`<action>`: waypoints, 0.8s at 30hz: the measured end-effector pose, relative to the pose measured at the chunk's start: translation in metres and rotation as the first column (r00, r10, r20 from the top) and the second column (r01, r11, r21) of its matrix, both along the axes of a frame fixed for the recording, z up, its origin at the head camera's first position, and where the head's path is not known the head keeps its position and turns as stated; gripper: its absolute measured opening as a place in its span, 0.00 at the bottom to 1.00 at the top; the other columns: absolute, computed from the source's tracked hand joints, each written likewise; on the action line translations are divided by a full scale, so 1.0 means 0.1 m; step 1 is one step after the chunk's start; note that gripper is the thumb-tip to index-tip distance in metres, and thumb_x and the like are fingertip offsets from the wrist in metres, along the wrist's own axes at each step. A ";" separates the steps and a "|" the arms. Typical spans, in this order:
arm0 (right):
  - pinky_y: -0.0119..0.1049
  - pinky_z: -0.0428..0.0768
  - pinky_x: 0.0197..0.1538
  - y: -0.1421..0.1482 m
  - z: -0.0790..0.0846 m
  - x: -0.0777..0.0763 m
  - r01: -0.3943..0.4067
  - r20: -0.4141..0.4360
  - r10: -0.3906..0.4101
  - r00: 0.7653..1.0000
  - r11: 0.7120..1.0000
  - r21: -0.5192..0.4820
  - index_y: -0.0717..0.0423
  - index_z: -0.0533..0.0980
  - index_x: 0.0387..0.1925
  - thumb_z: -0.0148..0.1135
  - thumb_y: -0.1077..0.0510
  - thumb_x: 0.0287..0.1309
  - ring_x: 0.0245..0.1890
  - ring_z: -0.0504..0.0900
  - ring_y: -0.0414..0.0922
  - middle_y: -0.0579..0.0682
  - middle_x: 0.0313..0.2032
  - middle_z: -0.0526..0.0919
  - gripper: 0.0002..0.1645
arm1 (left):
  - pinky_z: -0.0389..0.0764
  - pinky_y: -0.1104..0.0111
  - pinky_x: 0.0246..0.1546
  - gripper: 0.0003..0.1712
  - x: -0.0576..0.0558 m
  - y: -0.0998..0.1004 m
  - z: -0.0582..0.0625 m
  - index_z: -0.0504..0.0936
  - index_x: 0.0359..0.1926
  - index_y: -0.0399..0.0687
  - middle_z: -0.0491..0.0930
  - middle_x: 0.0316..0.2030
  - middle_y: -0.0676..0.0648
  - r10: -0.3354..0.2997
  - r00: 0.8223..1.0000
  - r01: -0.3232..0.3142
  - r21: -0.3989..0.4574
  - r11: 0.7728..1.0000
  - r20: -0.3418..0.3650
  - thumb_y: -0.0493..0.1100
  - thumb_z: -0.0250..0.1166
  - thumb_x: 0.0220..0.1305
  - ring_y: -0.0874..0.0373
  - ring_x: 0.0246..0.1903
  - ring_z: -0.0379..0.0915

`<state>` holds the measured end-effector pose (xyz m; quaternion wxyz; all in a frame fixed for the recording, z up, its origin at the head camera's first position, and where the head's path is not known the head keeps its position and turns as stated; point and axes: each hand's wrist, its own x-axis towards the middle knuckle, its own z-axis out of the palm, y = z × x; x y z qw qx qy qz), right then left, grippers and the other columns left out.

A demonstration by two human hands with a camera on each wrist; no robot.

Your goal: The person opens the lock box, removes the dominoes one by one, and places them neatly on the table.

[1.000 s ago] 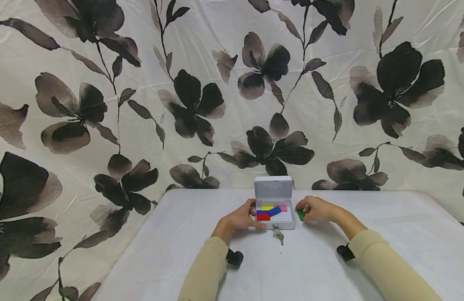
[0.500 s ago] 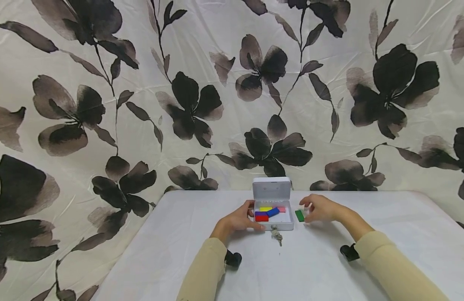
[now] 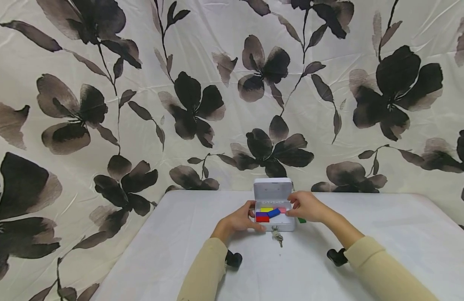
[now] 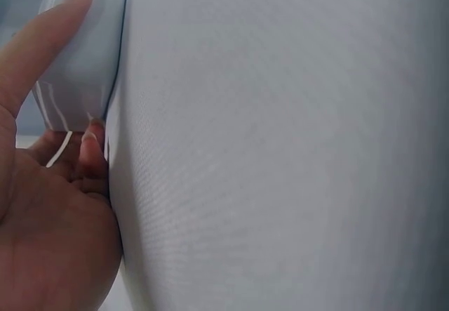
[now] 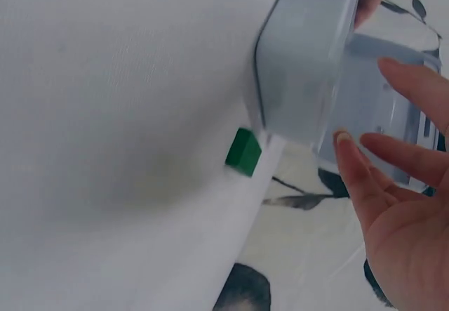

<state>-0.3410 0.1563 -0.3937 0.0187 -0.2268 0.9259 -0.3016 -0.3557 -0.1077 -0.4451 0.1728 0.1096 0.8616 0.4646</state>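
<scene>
A small white cash box (image 3: 287,227) stands with its lid (image 3: 272,192) raised. Inside lie a red block (image 3: 262,219), a blue block (image 3: 274,213) set at a slant, a yellow block (image 3: 267,210), a pink block (image 3: 282,210) and a purple block (image 3: 261,214). My left hand (image 3: 237,219) grips the box's left side, thumb at the front corner and fingers along the side wall. Over the right rim hovers my right hand (image 3: 309,207), fingers spread around nothing in the right wrist view. A green block (image 5: 244,152) lies on the table just right of the box, mostly hidden by that hand in the head view.
Keys (image 3: 279,238) hang from the lock on the box's front. The white-covered table (image 3: 284,271) ends a little behind the box, where a floral cloth (image 3: 202,125) hangs as a backdrop.
My right hand let go of the green block beside the box, then moved left over the box's right rim. The left hand has stayed on the box.
</scene>
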 end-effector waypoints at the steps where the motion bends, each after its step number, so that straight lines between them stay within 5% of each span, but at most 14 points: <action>1: 0.39 0.84 0.42 -0.03 0.00 0.00 0.003 0.003 -0.003 1.000 1.000 -0.003 0.71 0.78 0.54 0.76 0.58 0.57 0.37 0.79 0.46 0.59 0.42 0.84 0.29 | 0.71 0.51 0.62 0.56 0.00 0.00 0.00 0.58 0.75 0.51 0.72 0.50 0.46 0.000 1.000 0.000 0.000 1.000 0.002 0.47 0.82 0.52 0.50 0.54 0.67; 24: 0.37 0.75 0.39 -0.48 -0.14 -0.10 0.082 0.109 -0.094 0.990 0.990 0.112 0.65 0.78 0.40 0.79 0.54 0.53 0.34 0.73 0.47 0.51 0.30 0.76 0.23 | 0.70 0.53 0.60 0.54 -0.01 -0.01 0.01 0.58 0.74 0.51 0.71 0.50 0.45 -0.017 1.000 0.017 0.022 1.000 0.017 0.47 0.82 0.53 0.49 0.53 0.66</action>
